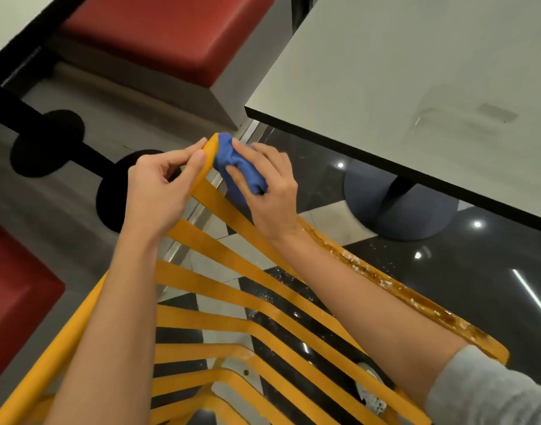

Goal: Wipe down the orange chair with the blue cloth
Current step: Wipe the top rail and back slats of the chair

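Now right hand (269,185) pressing blue cloth (238,162), orange chair (232,259)

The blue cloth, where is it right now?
The blue cloth is bunched in the right hand, pressed against the orange chair at its top corner, beside the left hand.

White table (416,72), glossy black floor (447,271)

Single head-worn wide-angle view, aimed forward and steeply down from close above both forearms, looking along the slatted orange chair (232,289) toward its far corner, with the grey bench (416,87) upper right and glossy floor (447,271) beneath.
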`<state>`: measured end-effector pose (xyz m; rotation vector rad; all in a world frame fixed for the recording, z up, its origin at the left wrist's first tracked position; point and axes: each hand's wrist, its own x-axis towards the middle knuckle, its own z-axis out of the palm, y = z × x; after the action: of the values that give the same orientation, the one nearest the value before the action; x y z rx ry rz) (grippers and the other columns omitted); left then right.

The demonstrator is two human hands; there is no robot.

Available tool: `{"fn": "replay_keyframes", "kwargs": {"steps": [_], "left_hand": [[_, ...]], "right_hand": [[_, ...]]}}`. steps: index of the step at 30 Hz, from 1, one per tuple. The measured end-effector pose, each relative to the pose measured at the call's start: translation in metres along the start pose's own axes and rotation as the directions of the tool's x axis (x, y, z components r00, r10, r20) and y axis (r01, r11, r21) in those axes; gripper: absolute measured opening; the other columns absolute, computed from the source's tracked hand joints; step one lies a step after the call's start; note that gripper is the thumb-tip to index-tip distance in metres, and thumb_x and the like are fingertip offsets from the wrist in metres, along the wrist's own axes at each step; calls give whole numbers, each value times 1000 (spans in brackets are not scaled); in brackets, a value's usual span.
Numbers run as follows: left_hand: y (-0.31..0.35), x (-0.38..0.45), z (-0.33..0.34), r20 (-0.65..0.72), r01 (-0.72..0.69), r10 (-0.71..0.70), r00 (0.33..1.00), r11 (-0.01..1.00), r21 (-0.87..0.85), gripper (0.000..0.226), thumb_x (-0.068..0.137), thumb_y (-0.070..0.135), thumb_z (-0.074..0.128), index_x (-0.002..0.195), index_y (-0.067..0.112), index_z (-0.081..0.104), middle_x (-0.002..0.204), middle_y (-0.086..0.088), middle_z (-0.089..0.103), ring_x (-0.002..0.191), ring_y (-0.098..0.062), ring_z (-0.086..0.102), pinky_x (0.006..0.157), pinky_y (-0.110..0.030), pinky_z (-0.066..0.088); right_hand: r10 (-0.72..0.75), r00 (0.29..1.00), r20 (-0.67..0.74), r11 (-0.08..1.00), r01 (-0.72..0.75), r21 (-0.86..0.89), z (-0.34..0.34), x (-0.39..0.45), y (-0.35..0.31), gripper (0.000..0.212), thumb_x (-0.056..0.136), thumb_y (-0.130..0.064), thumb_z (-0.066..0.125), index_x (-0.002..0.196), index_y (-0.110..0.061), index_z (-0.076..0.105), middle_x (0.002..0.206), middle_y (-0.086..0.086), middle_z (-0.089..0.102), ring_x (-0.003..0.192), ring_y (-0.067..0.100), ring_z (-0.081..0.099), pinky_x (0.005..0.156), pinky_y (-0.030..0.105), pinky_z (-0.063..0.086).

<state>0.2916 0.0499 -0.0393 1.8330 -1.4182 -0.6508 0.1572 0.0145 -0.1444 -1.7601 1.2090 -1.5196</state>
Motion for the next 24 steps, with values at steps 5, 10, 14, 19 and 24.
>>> {"fn": "replay_keyframes", "kwargs": {"steps": [5,10,14,19,24], "left_hand": [[2,-1,0,-15,33,-33,999,999,-6,33,94,39,62,122,25,68,104,16,71,98,-11,67,87,-38,55],[3,-2,0,-28,40,-40,999,999,-29,31,92,38,64,119,25,70,96,8,74,97,-29,67,84,-47,55],[0,-1,-2,-45,37,-41,998,997,-70,29,91,32,67,116,18,71,99,4,74,95,-10,70,88,-37,58],[-1,-1,-1,-68,65,-72,995,992,-104,29,88,32,70,113,18,73,100,8,74,97,-2,68,86,-24,56],[-1,1,0,-88,55,-63,994,994,-91,27,88,30,71,111,17,74,97,7,74,93,-2,68,80,-20,56]], "right_hand": [[20,999,39,999,-19,-35,-14,-24,22,37,86,-23,72,117,-3,67,113,14,65,101,28,57,85,29,49],[65,998,18,997,-65,29,-8,-1,9,32,89,-23,68,111,0,69,104,13,68,96,24,58,84,12,42],[-25,999,47,998,22,52,3,10,-5,37,85,-14,75,119,-1,68,115,16,67,105,29,59,90,24,50],[53,998,26,997,-54,61,-19,-19,23,32,85,-18,75,114,-3,69,110,12,71,100,23,64,86,34,55],[203,977,59,929,-211,305,-7,22,-3,21,90,-13,71,107,-2,70,97,8,73,92,16,67,84,27,56]]}}
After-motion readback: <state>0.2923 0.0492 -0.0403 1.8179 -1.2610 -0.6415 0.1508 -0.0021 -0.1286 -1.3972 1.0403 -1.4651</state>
